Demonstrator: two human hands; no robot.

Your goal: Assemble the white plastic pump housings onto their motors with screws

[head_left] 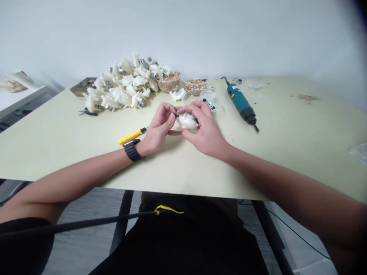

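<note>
A glossy white plastic animal-shaped figure (pixel 187 121) is held just above the table between my two hands. My right hand (pixel 208 131) is closed around its right side, with fingers over the top and the thumb below. At the figure's left end, my left hand (pixel 159 128) pinches a small dark piece (pixel 177 115) between thumb and index finger. Whether that piece is attached to the figure cannot be made out. Beside my left wrist lies a yellow-handled screwdriver (pixel 132 136). Just behind the hands stands a clear tub (pixel 213 100) with small black and silver parts.
Many similar white figures (pixel 126 82) with metallic parts are heaped at the back left, near small black-handled pliers (pixel 91 113). Two clear tubs of small brownish pieces (pixel 169 82) stand behind. A corded green power screwdriver (pixel 241 101) lies at right. The table's front edge (pixel 183 194) is near my lap.
</note>
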